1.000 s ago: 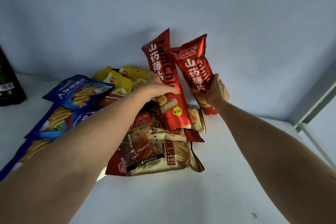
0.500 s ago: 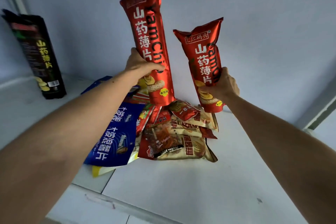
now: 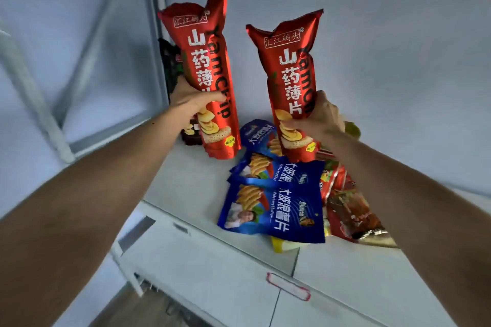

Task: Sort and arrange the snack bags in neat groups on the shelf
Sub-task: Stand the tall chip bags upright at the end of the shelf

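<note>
Change in bags: both tall red bags stood higher and further apart half a second ago, the left one well above the right; now they are nearly level and side by side, just above the shelf.
Change in view: the black bag that stood clear at far left is now mostly hidden behind the left-hand bag.
Change in pile: the blue bags now lie to the front of the heap, where the red and tan packets showed before.
Left hand: fingers and thumb curled round the middle of the left red yam-chip bag, which it holds upright, its foot close to the shelf; whether it touches cannot be told.
Right hand: fingers wrapped round the lower half of the right red yam-chip bag, upright, its foot over the blue bags.
Red yam-chip bags: two, one in each hand, apart from each other.
Blue bags: three can be made out, lying flat and overlapping on the shelf under the right hand.
Black bag: one, upright at the back beside the white upright post.
Red and tan packets: several heaped right of the blue bags, partly hidden by the right forearm; the count cannot be told.
Yellow packet: one corner showing under the front blue bag.
</note>
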A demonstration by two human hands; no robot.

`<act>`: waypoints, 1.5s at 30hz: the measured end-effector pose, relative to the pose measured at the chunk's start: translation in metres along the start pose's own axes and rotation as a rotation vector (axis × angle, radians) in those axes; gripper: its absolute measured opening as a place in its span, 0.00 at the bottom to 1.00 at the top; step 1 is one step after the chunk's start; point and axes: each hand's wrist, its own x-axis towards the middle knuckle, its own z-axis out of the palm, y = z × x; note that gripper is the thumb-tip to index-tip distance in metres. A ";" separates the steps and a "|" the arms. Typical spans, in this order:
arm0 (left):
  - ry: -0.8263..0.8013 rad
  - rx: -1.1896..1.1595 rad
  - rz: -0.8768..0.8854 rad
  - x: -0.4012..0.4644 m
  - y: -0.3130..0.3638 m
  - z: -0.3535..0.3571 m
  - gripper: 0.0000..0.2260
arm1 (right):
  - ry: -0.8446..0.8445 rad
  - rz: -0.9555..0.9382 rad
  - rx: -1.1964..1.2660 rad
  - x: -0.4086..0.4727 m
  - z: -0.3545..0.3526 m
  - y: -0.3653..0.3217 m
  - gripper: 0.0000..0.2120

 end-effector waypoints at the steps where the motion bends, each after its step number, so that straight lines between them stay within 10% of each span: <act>1: 0.000 0.007 0.006 0.007 -0.006 -0.017 0.37 | -0.009 -0.007 0.017 -0.001 0.013 -0.018 0.43; 26: 0.042 0.185 0.009 0.211 -0.146 -0.171 0.42 | -0.270 0.065 0.179 0.046 0.278 -0.211 0.45; 40: -0.322 0.452 0.014 0.260 -0.188 -0.208 0.51 | -0.364 0.303 0.265 0.056 0.327 -0.228 0.46; 45: -0.414 0.871 0.055 0.250 -0.188 -0.222 0.51 | -0.431 0.204 0.275 0.050 0.361 -0.238 0.22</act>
